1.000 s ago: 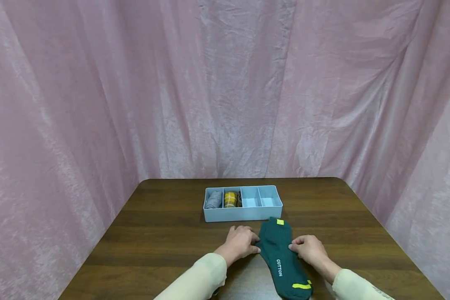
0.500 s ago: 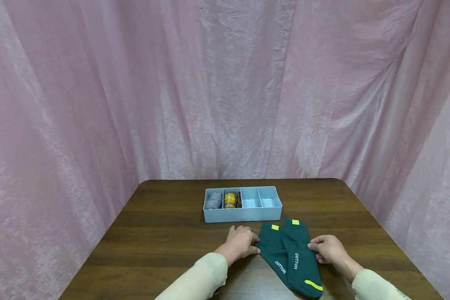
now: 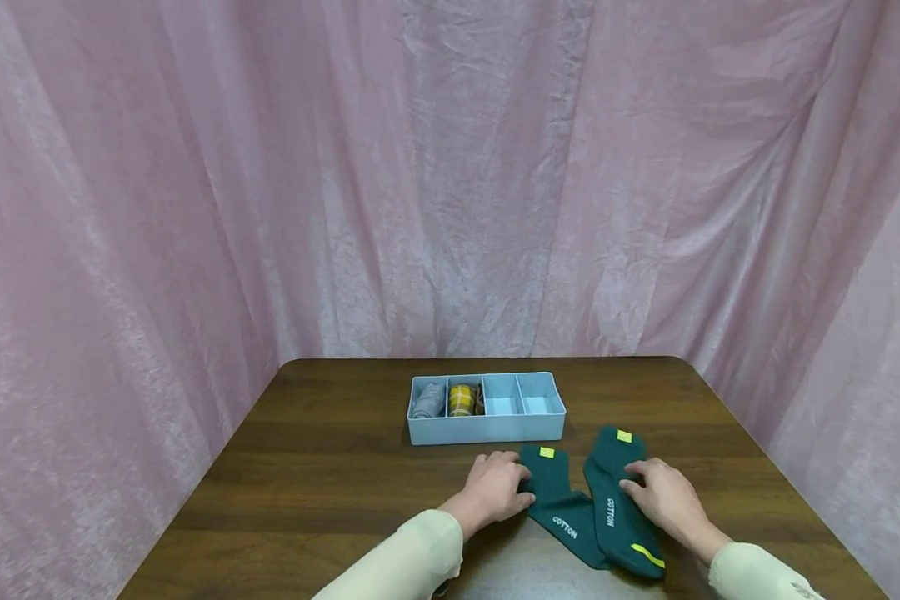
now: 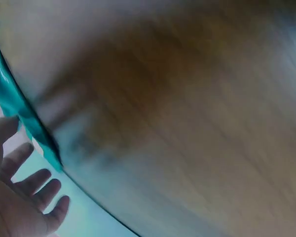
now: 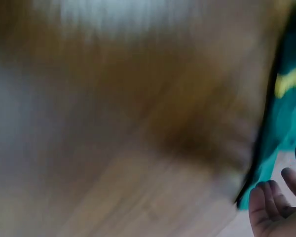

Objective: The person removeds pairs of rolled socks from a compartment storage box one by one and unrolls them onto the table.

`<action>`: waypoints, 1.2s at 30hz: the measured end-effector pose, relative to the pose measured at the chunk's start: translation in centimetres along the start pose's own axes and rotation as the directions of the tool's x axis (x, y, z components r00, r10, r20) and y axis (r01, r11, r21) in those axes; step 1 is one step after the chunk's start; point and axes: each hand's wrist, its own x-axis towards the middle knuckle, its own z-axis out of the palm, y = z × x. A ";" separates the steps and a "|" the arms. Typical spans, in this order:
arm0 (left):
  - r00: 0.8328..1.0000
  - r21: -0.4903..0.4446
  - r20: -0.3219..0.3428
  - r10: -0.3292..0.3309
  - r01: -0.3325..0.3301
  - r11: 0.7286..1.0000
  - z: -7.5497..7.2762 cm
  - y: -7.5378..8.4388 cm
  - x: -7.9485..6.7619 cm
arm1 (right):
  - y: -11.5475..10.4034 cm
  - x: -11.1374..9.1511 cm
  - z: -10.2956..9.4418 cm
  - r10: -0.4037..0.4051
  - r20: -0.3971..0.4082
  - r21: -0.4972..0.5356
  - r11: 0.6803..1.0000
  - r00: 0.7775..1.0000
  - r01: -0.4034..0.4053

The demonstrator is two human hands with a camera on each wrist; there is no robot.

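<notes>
Two dark green socks lie on the table in the head view, each with a yellow tag at the cuff and white COTTON lettering. The left sock [image 3: 551, 477] points toe to lower right, and its toe end meets the right sock [image 3: 617, 498], which shows a yellow toe stripe. My left hand [image 3: 497, 487] has its fingertips at the left sock's outer edge; in the left wrist view its fingers [image 4: 47, 190] are spread and loosely bent. My right hand [image 3: 666, 497] rests with relaxed fingertips over the right sock's outer edge. Green fabric [image 5: 286, 121] shows beyond it in the right wrist view.
A light blue divided box [image 3: 487, 431] stands behind the socks. A grey rolled cloth [image 3: 429, 401] is in its leftmost compartment, and a yellow checked roll [image 3: 462, 399] with something brown is beside it. Pink curtains [image 3: 487, 183] hang behind the wooden table [image 3: 330, 475].
My right hand has drawn the upper sock off the other one to the right and loosened its pinch. The left hand has shifted slightly right along the left sock's edge.
</notes>
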 end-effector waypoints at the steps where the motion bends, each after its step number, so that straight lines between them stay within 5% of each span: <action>1: 1.000 -0.003 -0.011 0.006 -0.006 1.000 0.1 0.4 0.0 | -0.3 -0.1 0.3 -0.035 0.005 -0.022 0.999 0.999 0.035; 8: 0.999 0.087 0.047 0.017 -0.021 0.996 0.7 2.5 -0.1 | -1.4 -0.7 2.2 -0.118 0.097 -0.114 0.985 0.988 0.129; 14: 0.992 0.127 0.126 -0.024 0.008 0.992 0.8 2.5 0.2 | -0.3 -0.8 1.9 -0.187 0.199 -0.071 0.976 0.962 0.205; 22: 0.980 0.066 0.197 -0.013 0.000 0.998 0.1 1.6 0.5 | 1.8 -1.3 1.1 -0.255 0.277 -0.012 0.963 0.927 0.269; 29: 0.964 -0.035 0.251 0.092 -0.086 0.996 -0.7 0.3 0.2 | 3.2 -1.4 0.1 -0.326 0.303 0.047 0.944 0.896 0.328; 33: 0.974 -0.112 0.175 0.147 -0.128 0.985 -0.3 0.7 -0.1 | 2.9 -1.2 0.0 -0.335 0.249 0.033 0.941 0.909 0.337; 36: 0.987 -0.087 0.085 0.134 -0.127 0.988 0.4 1.7 -0.2 | 2.3 -0.8 0.4 -0.309 0.185 0.002 0.949 0.933 0.314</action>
